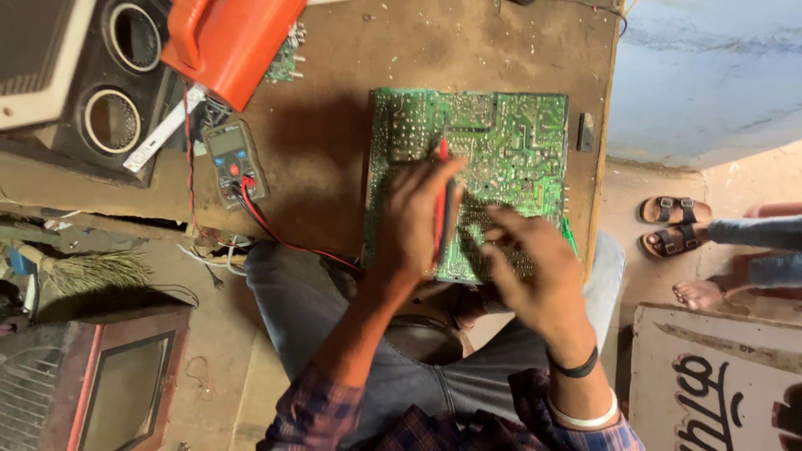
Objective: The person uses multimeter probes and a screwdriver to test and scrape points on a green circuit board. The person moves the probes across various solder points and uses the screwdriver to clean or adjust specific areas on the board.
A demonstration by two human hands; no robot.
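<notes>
Worn brown tabletop point(334, 142): one green circuit board point(501, 142) near right edge, one multimeter point(236, 160) left of it. My left hand point(413, 219) grips the red probe point(441, 200) on the board; right hand point(530, 271) open, fingertips touching the board. Bare room between board and meter.

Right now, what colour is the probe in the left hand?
Red, with a black one beside it. The probe in the left hand shows best in the head view.

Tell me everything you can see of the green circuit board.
The green circuit board is large and rectangular, lying flat on the brown wooden table, solder side up with pale traces and silvery joints. Its near edge overhangs toward the person's lap. The left hand holds a red probe on it; the right hand rests blurred over its lower right.
</notes>
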